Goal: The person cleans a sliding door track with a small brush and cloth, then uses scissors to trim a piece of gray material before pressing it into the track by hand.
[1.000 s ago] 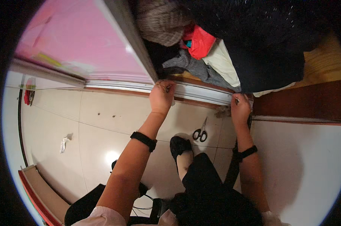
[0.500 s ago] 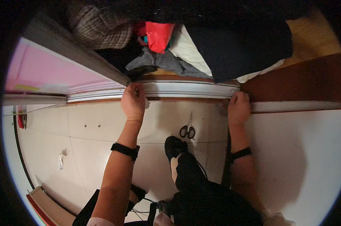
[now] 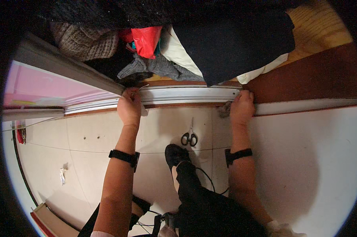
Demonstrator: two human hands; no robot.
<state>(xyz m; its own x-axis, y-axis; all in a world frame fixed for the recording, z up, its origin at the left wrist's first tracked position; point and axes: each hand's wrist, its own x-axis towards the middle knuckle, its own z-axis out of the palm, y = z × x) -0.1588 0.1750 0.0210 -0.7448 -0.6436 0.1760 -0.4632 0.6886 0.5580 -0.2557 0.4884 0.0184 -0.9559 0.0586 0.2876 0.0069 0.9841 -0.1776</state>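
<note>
My left hand point(image 3: 129, 110) is at the white sliding-door track point(image 3: 186, 94), by the lower corner of the grey-framed door panel point(image 3: 76, 71). Its fingers are closed, and a thin pale strip point(image 3: 144, 86) pokes out beside them; a scrap of white point(image 3: 144, 111) shows under the hand. My right hand point(image 3: 242, 108) is closed at the track's right end, against the brown side board. What its fingertips pinch, if anything, is hidden. Beside that hand lies a fuzzy grey clump point(image 3: 224, 109); whether the hand holds it is unclear.
Behind the track are folded clothes, a red plastic bag point(image 3: 147, 41) and a black cloth point(image 3: 233, 43). Black-handled scissors point(image 3: 189, 138) lie on the tiled floor ahead of my shoe point(image 3: 176, 155). A small white wrapper point(image 3: 62, 176) is at left; a white panel point(image 3: 304, 158) stands right.
The view has shifted slightly to the right. My right hand has moved a little at the track's end, uncovering more of the grey clump. The pale strip by my left hand now shows.
</note>
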